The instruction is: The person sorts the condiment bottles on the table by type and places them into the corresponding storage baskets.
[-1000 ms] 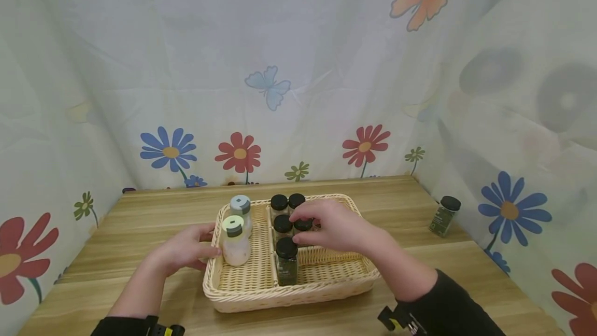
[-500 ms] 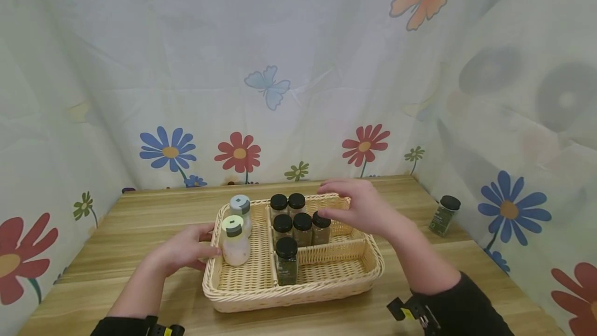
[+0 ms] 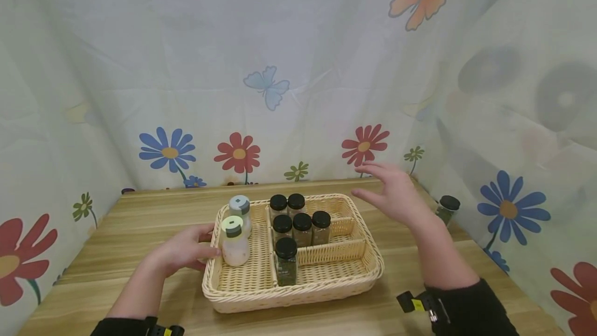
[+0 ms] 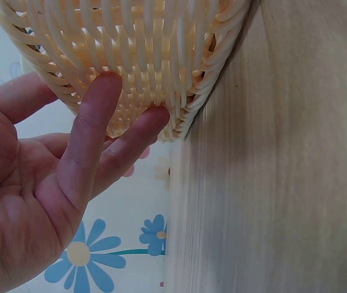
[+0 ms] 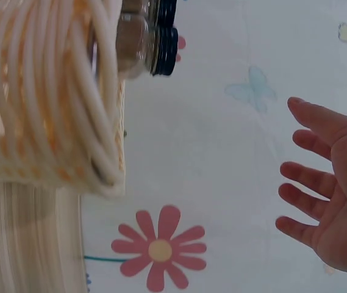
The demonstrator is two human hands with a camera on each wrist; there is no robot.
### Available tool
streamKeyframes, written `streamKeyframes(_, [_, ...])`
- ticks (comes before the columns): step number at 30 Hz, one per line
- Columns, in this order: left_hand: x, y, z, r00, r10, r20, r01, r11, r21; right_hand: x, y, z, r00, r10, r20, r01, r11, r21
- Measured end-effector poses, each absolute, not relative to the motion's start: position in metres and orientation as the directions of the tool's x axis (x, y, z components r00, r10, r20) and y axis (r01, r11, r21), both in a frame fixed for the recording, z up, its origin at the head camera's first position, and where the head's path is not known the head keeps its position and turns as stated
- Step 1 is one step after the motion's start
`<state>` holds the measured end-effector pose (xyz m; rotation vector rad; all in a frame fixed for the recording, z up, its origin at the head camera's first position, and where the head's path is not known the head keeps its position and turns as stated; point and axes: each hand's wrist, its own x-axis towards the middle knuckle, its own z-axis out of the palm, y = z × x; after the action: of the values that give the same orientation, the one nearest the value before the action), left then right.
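My left hand [image 3: 188, 248] touches the left end of a wicker basket [image 3: 291, 302], thumb at the rim; in the left wrist view its fingers [image 4: 94, 131] lie nearly straight against the woven wall. In the basket's left section stand two shakers, one with a yellow-green lid [image 3: 235, 242], one with a grey lid [image 3: 240, 206]. Black-lidded spice jars fill part of the right side: two at the back, three in the middle row [image 3: 302, 229], one in front [image 3: 286, 263]. My right hand [image 3: 394, 193], fingers spread and holding nothing, is raised past the basket's back right corner.
Another black-lidded spice jar [image 3: 448, 209] stands near the right edge of the wooden table [image 3: 163, 206], partly hidden behind my right forearm. Printed curtains [image 3: 298, 118] hang behind the table and at both sides.
My right hand has let go of a spice jar at the right of the middle row, then risen and moved right, away from the basket. The left hand has stayed at the basket.
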<state>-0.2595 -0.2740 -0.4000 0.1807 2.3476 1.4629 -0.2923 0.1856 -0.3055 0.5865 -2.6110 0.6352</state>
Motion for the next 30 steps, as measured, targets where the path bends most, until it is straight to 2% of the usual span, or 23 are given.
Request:
streamKeyframes(6, [-0.261, -0.275, -0.401, -0.924, 0.296, -0.242, -0.085, 0.456, 0.886, -0.305, 0.214, -0.313, -0.842, -0.202, 0.501, -0.418, 0.832, -0.366])
streamKeyframes(14, [-0.26, -0.274, -0.399, -0.924, 0.295, -0.242, -0.086, 0.457, 0.885, -0.308, 0.253, -0.32, -0.875, -0.076, 0.477, -0.3, 0.859, -0.414])
streamKeyframes(23, [-0.26, -0.273, -0.4, -0.923, 0.299, -0.242, -0.086, 0.454, 0.887, -0.308, 0.299, -0.337, -0.895, 0.124, 0.428, -0.146, 0.827, -0.544])
streamKeyframes(30, [-0.261, -0.273, -0.399, -0.924, 0.291, -0.249, -0.093, 0.46, 0.883, -0.308, 0.321, -0.349, -0.922, 0.162, 0.351, -0.033, 0.872, -0.489])
